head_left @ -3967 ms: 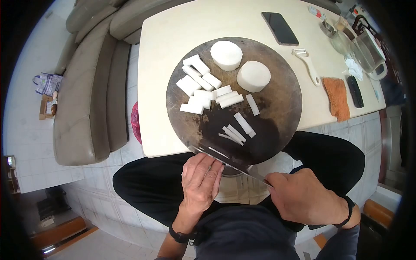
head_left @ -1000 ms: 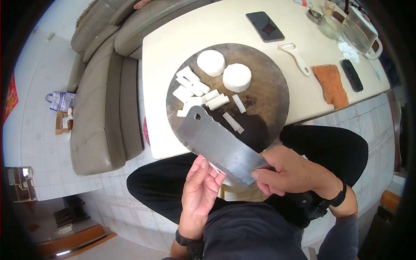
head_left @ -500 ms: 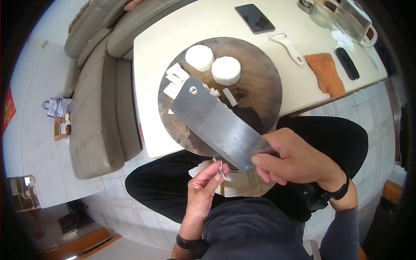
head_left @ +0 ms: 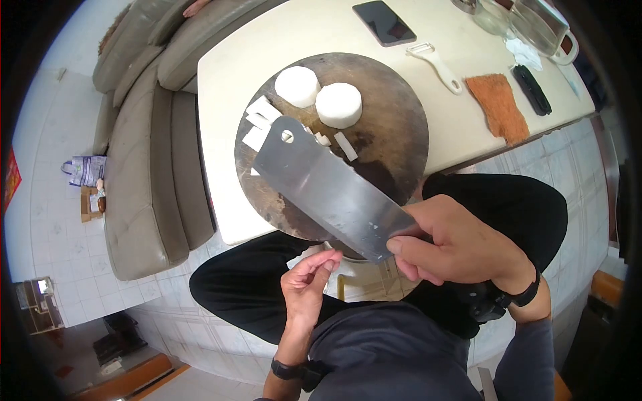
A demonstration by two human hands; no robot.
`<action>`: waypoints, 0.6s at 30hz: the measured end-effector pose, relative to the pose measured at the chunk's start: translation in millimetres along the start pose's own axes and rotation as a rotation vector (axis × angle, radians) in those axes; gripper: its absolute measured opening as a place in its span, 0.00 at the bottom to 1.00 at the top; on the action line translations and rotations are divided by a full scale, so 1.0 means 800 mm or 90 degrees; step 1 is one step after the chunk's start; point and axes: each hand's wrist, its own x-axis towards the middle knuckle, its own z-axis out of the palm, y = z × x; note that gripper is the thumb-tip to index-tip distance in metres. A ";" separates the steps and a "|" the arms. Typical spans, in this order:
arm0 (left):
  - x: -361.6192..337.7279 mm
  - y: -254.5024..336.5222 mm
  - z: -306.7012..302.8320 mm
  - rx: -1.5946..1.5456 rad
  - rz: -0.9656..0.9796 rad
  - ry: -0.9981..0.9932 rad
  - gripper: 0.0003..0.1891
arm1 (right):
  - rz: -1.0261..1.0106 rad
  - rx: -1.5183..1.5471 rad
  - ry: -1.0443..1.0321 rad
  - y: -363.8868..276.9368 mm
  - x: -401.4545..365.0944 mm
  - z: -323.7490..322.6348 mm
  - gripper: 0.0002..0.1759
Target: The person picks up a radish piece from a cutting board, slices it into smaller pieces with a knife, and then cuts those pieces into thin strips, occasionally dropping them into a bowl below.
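Observation:
My right hand [head_left: 461, 244] is wrapped round the handle of a wide cleaver [head_left: 328, 187], its blade tilted over the round wooden board [head_left: 394, 113]. Below the board's near edge is my left hand [head_left: 309, 277], its thumb and fingers pinched together; whatever they hold is too small to name. Two thick white rounds, one at the back [head_left: 297, 86] and one beside it [head_left: 339, 105], stand on the board. Several white pieces [head_left: 263, 108] lie at its left, partly hidden by the blade, and a white stick [head_left: 346, 146] lies near the middle.
On the cream table [head_left: 224, 134] are a phone [head_left: 384, 23], a peeler [head_left: 438, 67], an orange cloth [head_left: 498, 107], a black case [head_left: 531, 90] and a clear jug [head_left: 538, 30]. A grey sofa [head_left: 144, 174] stands left, with a bag [head_left: 87, 170] beyond it.
The thin pale strip that showed in my left fingers no longer shows, and those fingers have closed together. My right hand still holds the cleaver in nearly the same place. The view has shifted slightly.

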 end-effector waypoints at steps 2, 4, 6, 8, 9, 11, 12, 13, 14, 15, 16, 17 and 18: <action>0.000 0.014 0.005 0.061 0.080 0.017 0.11 | -0.009 -0.056 0.029 -0.002 -0.001 -0.001 0.09; 0.005 0.033 0.010 0.122 0.157 0.035 0.11 | 0.028 -0.045 0.056 -0.013 -0.004 -0.001 0.11; 0.021 0.057 0.017 0.487 0.442 0.105 0.12 | 0.066 -0.035 0.083 -0.016 -0.004 0.000 0.13; 0.037 0.069 0.025 0.529 0.465 0.123 0.14 | 0.045 -0.053 0.147 -0.010 -0.003 0.001 0.12; 0.045 0.071 0.027 0.559 0.476 0.130 0.13 | 0.044 -0.055 0.146 -0.008 -0.003 0.001 0.12; 0.060 0.072 0.028 0.622 0.489 0.122 0.13 | 0.049 -0.031 0.142 -0.005 -0.002 0.000 0.12; 0.065 0.074 0.030 0.620 0.490 0.122 0.13 | 0.048 -0.033 0.143 -0.004 -0.002 0.000 0.12; 0.068 0.075 0.031 0.640 0.503 0.125 0.12 | 0.044 -0.045 0.141 -0.002 -0.002 0.000 0.12; 0.071 0.076 0.032 0.661 0.516 0.129 0.12 | 0.040 -0.055 0.140 -0.001 -0.002 0.000 0.11; 0.072 0.076 0.031 0.661 0.516 0.129 0.12 | 0.040 -0.055 0.139 0.000 -0.002 0.000 0.11; 0.074 0.077 0.030 0.675 0.520 0.120 0.11 | 0.037 -0.065 0.139 -0.001 -0.002 0.000 0.11; 0.076 0.077 0.028 0.689 0.524 0.110 0.10 | 0.033 -0.074 0.140 -0.001 -0.002 -0.001 0.11; 0.078 0.079 0.026 0.688 0.524 0.109 0.10 | 0.034 -0.074 0.140 -0.001 -0.002 -0.001 0.11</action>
